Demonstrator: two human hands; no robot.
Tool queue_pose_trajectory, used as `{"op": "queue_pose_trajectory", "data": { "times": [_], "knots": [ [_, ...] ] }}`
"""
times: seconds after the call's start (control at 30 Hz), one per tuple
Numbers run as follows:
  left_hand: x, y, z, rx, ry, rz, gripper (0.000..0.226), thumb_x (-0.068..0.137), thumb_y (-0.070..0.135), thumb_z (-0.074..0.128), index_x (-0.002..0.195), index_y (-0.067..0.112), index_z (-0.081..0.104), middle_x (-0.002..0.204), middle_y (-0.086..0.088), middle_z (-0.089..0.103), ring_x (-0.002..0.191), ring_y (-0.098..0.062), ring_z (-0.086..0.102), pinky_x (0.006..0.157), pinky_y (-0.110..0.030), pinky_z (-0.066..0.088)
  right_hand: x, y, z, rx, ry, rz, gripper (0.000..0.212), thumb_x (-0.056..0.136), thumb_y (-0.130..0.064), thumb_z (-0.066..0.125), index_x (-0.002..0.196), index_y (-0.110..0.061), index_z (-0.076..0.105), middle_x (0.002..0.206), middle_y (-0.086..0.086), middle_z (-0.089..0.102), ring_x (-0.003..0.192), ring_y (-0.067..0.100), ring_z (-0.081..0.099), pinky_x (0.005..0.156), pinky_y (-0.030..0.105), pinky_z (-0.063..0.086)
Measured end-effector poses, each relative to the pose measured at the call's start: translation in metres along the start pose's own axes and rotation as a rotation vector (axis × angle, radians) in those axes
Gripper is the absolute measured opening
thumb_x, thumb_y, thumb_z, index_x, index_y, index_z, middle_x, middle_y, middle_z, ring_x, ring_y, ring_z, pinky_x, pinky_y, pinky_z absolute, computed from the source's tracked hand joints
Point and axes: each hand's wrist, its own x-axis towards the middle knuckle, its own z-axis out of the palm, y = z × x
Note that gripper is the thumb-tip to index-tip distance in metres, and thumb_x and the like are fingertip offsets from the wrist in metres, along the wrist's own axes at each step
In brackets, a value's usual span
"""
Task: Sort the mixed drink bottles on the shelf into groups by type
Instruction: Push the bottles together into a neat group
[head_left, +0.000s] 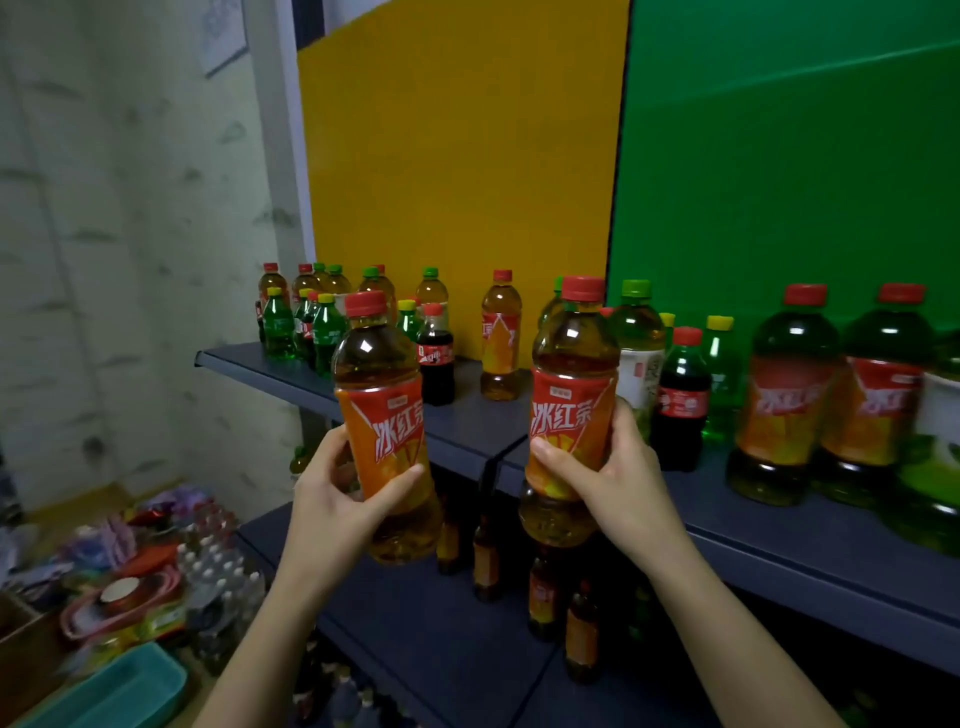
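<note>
Each of my hands holds an upright iced-tea bottle with a red cap and orange label, in front of the upper shelf (467, 423). My left hand (340, 506) grips the left iced-tea bottle (387, 415) at its lower label. My right hand (618, 480) grips the right iced-tea bottle (571, 395) the same way. On the shelf stand mixed bottles: green soda bottles (278, 330) at far left, a cola bottle (435, 358), a lone iced-tea bottle (500, 338), another cola bottle (681, 397), and two iced-tea bottles (784, 400) at right.
Yellow (457, 156) and green (789, 156) panels back the shelf. A lower shelf (426, 613) carries several more tea bottles. On the floor at left lie packs of water bottles (218, 566), baskets and a teal tray (119, 686).
</note>
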Motion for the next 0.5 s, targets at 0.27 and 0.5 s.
{"op": "queue_pose_trajectory", "data": {
  "times": [0.27,0.5],
  "knots": [
    [0.109,-0.061,0.004,0.025,-0.154,0.053,0.065,0.060,0.034,0.076,0.120,0.020,0.052,0.110,0.006,0.064,0.100,-0.001,0.062,0.076,-0.012,0.051,0.088,0.032,0.059,-0.076,0.070,-0.003,0.060,0.070,-0.042,0.072,0.117,-0.037,0.036,0.117,-0.008,0.056,0.108,0.011,0.055,0.096,0.037,0.046],
    [0.170,-0.098,0.024,-0.045,-0.265,0.048,0.058,0.067,0.021,0.078,0.118,0.023,0.050,0.106,0.014,0.061,0.092,0.011,0.060,0.071,-0.007,0.048,0.137,0.059,0.092,-0.084,0.146,0.028,0.066,0.068,-0.040,0.075,0.123,-0.035,0.039,0.119,-0.012,0.057,0.109,0.006,0.056,0.097,0.041,0.047]
  ]
}}
